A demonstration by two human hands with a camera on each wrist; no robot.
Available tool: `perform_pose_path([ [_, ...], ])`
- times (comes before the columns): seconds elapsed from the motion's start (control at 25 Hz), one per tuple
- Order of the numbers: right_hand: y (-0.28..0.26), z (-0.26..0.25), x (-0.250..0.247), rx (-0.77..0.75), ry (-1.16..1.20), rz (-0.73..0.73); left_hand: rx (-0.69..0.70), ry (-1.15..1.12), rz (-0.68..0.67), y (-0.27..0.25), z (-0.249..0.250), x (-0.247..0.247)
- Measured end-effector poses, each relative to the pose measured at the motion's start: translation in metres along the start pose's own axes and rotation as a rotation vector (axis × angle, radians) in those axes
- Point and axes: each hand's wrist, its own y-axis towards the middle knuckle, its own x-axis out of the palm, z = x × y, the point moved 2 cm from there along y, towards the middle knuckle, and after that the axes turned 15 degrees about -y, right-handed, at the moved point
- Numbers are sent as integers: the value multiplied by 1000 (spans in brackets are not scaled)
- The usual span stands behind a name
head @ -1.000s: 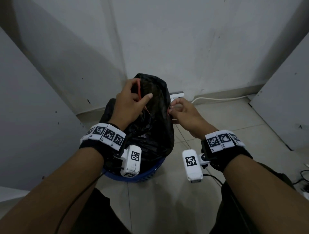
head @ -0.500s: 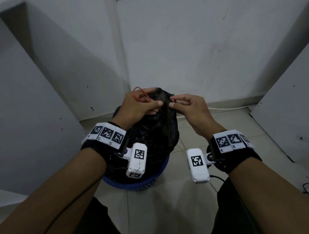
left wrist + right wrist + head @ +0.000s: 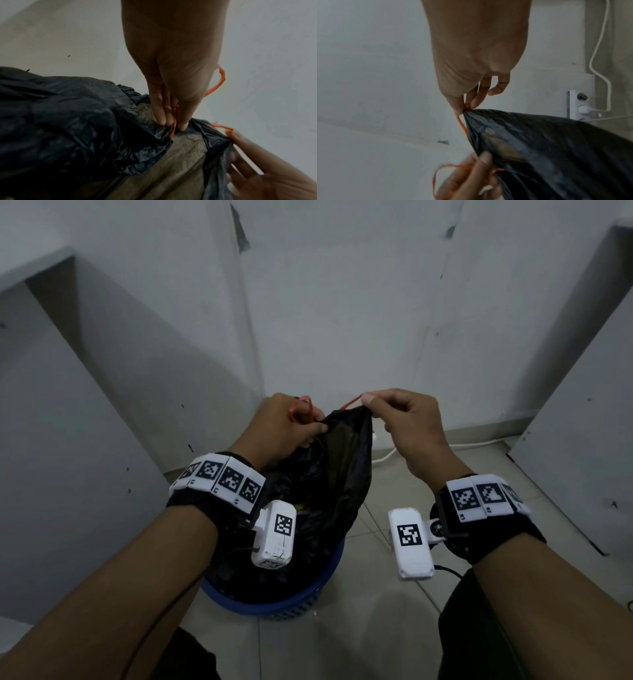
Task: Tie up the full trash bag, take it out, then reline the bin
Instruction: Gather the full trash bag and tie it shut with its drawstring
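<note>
A black trash bag [image 3: 329, 474] stands in a blue bin [image 3: 274, 601] on the floor, its top drawn up to a peak. An orange drawstring runs through the bag's hem. My left hand [image 3: 291, 426] pinches one orange loop [image 3: 301, 405] at the bag's left top edge; the left wrist view shows the drawstring [image 3: 174, 127] held between thumb and fingers. My right hand [image 3: 394, 412] pinches the other end of the drawstring [image 3: 352, 402] at the bag's right corner [image 3: 467, 112]. The bag's mouth still gapes between the hands.
White walls close in behind and on both sides, forming a narrow corner. A white cable [image 3: 472, 445] runs along the skirting at the back right, with a wall socket [image 3: 580, 106] behind the bag. Pale floor tiles [image 3: 387, 628] lie in front of the bin.
Both hands have risen and drawn apart, lifting the bag's top. The right hand moved from beside the bag to its upper right corner, pulling the drawstring out.
</note>
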Motion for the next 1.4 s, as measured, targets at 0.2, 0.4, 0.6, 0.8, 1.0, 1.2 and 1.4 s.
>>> perform_pose_path([
  [0.2,25,-33,1,11,34,-58,-68,-158,95,2,23,-21],
  [0.4,40,-96,22,-159,86,-134,101,-98,255,19,97,-63],
  [0.6,58,-157,26,-291,95,-216,264,56,324,28,161,-99],
  [0.8,73,-205,19,-353,115,-174,340,105,328,27,199,-118],
  [1.0,74,-207,29,-153,44,-467,350,108,347,25,215,-127],
  [1.2,64,-201,54,-84,5,-589,379,57,289,22,210,-117],
  [1.4,68,-193,55,-102,20,-413,292,-188,331,11,179,-130],
])
